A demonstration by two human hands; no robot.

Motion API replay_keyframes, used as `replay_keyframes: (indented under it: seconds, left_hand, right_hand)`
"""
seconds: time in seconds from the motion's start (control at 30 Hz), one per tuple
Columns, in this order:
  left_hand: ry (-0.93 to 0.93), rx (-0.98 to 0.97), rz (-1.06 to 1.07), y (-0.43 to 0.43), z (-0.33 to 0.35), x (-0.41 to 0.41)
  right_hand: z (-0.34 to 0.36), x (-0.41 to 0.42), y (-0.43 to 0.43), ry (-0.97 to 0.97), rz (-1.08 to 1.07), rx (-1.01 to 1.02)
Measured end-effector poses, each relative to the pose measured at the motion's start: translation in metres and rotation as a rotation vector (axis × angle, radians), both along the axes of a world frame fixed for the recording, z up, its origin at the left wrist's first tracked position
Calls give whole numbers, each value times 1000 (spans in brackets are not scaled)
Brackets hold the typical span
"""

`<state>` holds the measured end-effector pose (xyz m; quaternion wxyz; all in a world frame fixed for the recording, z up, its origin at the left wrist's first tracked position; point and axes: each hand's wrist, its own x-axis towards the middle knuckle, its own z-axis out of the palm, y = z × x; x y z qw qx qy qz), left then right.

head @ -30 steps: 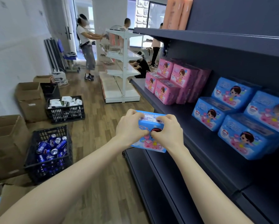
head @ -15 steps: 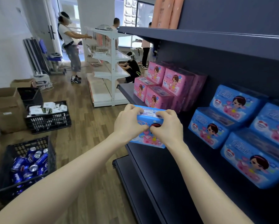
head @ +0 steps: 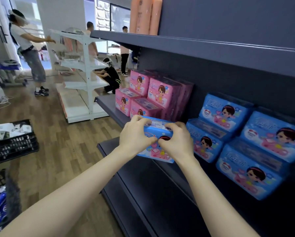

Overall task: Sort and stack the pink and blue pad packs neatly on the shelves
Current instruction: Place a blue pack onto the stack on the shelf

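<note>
Head view, looking down along a dark shelf unit. Gripping one blue pad pack [head: 157, 128] with both: left hand [head: 136, 134] curled round its left end, right hand [head: 175, 142] curled round its right end, thumbs meeting on the printed front. Held in the air at the front edge of the middle shelf [head: 109, 105], between the pink packs [head: 153, 96] and the blue packs [head: 246, 139]; whether touching the nearest pink one cannot be told. Hidden under fingers: much of the front print and part of the label on the top face.

Stacked at the far end of that shelf, pink packs two high, rear ones mostly covered by front ones. Nearer, blue packs in two steps, the rightmost cut off by the frame edge and blurred.

Overhead, upper shelf [head: 211, 50] with peach bottles [head: 145, 14], tops out of frame. Below, lower shelf [head: 143, 194], dark, hard to make out.

On the wooden floor [head: 66, 151] at left, black crate [head: 11, 199] of blue cans, half out of frame, and a second crate [head: 11, 146] of white items too smeared to name. Farther back, white shelving [head: 81, 74], a standing person [head: 32, 53], and a crouched person [head: 111, 77] partly behind it.
</note>
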<state>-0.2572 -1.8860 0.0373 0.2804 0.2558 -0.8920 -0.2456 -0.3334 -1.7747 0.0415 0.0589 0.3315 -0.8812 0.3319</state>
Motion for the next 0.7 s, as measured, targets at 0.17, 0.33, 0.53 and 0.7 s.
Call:
replay_keyframes:
  seconds: [0.17, 0.33, 0.53, 0.7]
  left_hand:
    - [-7, 20, -120, 2, -1, -18]
    - [-24, 29, -247, -1, 1, -34]
    - [-48, 9, -398, -3, 9, -52]
    - [-63, -8, -537, 7, 10, -64]
  right_hand:
    - [3, -4, 12, -4, -114, 38]
    - [6, -5, 15, -24, -245, 46]
    - [7, -3, 17, -29, -408, 41]
    - [6, 4, 29, -40, -551, 60]
